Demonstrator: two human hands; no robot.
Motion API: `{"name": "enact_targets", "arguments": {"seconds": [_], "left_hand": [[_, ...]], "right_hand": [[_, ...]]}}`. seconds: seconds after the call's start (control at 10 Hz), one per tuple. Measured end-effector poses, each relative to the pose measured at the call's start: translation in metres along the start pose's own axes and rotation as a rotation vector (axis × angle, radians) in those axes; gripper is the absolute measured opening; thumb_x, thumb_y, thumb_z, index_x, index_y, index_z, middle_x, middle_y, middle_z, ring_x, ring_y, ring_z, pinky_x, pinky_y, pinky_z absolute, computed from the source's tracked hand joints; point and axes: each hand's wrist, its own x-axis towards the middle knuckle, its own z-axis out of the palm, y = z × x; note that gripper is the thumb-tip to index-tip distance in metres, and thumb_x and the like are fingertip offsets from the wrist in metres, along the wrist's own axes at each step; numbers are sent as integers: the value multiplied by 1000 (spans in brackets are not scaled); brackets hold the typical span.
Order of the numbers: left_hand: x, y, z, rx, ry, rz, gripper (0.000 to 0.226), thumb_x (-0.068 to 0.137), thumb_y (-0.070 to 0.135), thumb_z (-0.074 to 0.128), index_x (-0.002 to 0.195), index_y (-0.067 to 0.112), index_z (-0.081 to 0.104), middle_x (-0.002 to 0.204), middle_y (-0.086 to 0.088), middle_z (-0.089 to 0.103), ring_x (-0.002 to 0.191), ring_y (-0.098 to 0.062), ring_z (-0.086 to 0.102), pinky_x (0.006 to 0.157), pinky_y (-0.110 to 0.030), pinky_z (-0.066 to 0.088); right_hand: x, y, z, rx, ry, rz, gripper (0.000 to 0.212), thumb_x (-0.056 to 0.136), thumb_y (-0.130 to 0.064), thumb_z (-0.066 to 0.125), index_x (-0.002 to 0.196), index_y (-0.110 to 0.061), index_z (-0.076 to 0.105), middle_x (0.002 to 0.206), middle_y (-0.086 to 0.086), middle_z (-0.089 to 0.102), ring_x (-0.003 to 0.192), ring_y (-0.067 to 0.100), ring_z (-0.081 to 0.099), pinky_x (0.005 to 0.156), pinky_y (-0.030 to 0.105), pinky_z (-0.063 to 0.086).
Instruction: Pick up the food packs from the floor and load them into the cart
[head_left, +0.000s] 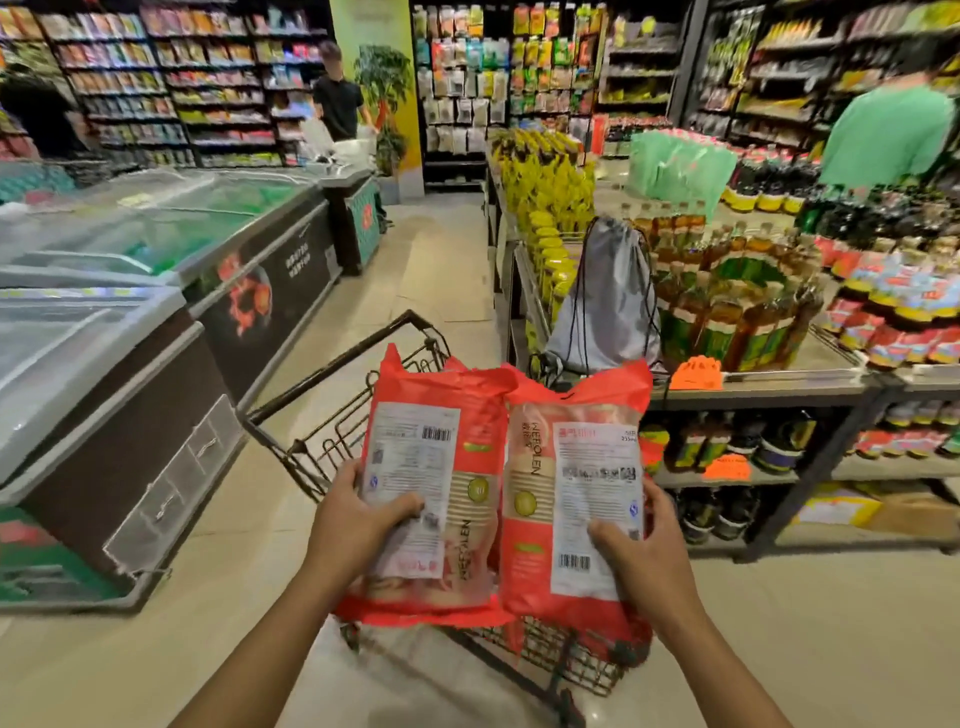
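Observation:
Two red food packs with white back labels are held up side by side over the black wire cart (332, 400). My left hand (358, 519) grips the left pack (441, 467) at its lower left edge, thumb across the label. My right hand (644, 545) grips the right pack (576, 478) at its lower right edge, thumb on the label. The packs hide most of the cart's basket; only its far left rim and near lower wires show. No other packs show on the floor.
Chest freezers (130, 322) line the left side. A shelf stand (779, 384) with bottles and a grey drawstring bag (613, 301) stands right of the cart. One person in black (337, 98) stands far back, another in green (888, 135) at the right. Beige floor (831, 623) surrounds the cart.

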Motion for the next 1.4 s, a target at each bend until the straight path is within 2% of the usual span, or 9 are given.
{"name": "enact_targets", "arguments": {"seconds": [0.3,0.4,0.6,0.7,0.9,1.0,1.2,1.3,1.4], "left_hand": [[227,-20,86,115,-370,-67,43,74,18,88,103,24,58,95,3,74,81,-14,73,73,-34,61],[278,-24,127,166,-456,-108,41,76,17,86,106,17,57,93,3,72,80,-14,71,62,-25,55],[366,-61,200,346,-534,-161,66,54,53,83,109,21,67,102,2,77,88,-19,74,83,-43,60],[388,-73,226,473,-534,-150,73,55,63,75,112,20,67,104,1,74,96,-27,71,91,-44,57],[378,-60,238,487,-537,-83,53,91,31,73,131,6,49,115,-6,58,107,-30,60,85,-35,40],[377,-57,232,522,-631,54,51,93,24,71,136,4,50,127,-7,59,115,-28,58,94,-40,45],[385,-40,222,801,-837,437,77,93,40,65,153,4,33,160,-16,35,148,-35,33,117,-46,33],[355,-6,214,785,-994,643,76,98,42,58,158,8,27,166,-13,27,153,-31,24,123,-44,25],[317,42,202,704,-1070,955,63,95,48,56,147,13,43,148,-14,49,139,-36,44,110,-47,40]], "right_hand": [[130,38,50,-80,280,267,65,83,-9,76,138,-21,43,112,-1,67,88,3,65,63,20,50],[165,55,52,-72,364,354,66,81,-11,77,137,-22,44,110,-4,69,90,11,69,75,33,59],[237,106,50,-36,368,492,50,84,-6,75,126,-18,51,105,1,75,86,18,75,77,38,61],[257,119,51,30,368,530,47,87,-3,72,128,-19,57,107,4,76,85,14,76,69,28,62],[259,109,54,-27,374,579,62,87,-19,76,140,-29,46,104,-15,72,76,-8,71,60,10,52],[249,85,60,-161,372,587,61,88,-27,75,140,-31,44,104,-18,67,74,-14,65,59,5,45],[202,23,81,-649,447,617,74,91,-54,61,152,-23,34,142,11,53,131,34,48,99,42,45],[158,-11,91,-823,527,606,75,93,-60,52,154,-22,30,148,12,47,135,35,43,106,44,39],[115,-43,98,-1076,646,607,77,93,-64,46,155,-23,30,151,10,45,136,33,43,107,43,38]]}}
